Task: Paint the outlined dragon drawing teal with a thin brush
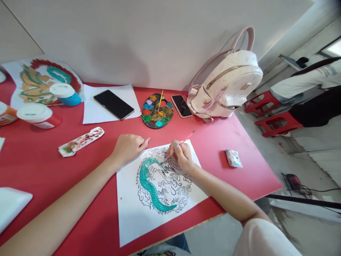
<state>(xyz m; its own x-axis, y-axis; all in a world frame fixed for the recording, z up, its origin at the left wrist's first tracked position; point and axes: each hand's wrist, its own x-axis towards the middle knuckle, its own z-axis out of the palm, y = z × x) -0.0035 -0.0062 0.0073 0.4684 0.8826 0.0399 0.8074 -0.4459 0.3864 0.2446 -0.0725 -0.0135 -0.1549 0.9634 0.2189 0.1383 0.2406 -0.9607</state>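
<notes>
On the red table lies a sheet of white paper [130, 220] with a black line drawing of a dragon in a round shape. A long curved part of its body [145, 177] is painted teal. My right hand [181, 154] pinches a thin pink paintbrush [188, 137], its bristles low over the upper middle of the drawing, close to the teal edge. Whether the bristles touch the paper I cannot tell. My left hand [130, 147] rests at the sheet's upper left edge, fingers loosely curled in with nothing visible in them.
Beyond the sheet sits a paint palette [157, 119] with a yellow brush [160, 100] on it. Phones [114, 104] [181, 106], a pink backpack [231, 81], paint jars [39, 115], a stained strip [81, 141] and a crumpled packet [233, 158] lie around. People sit at right.
</notes>
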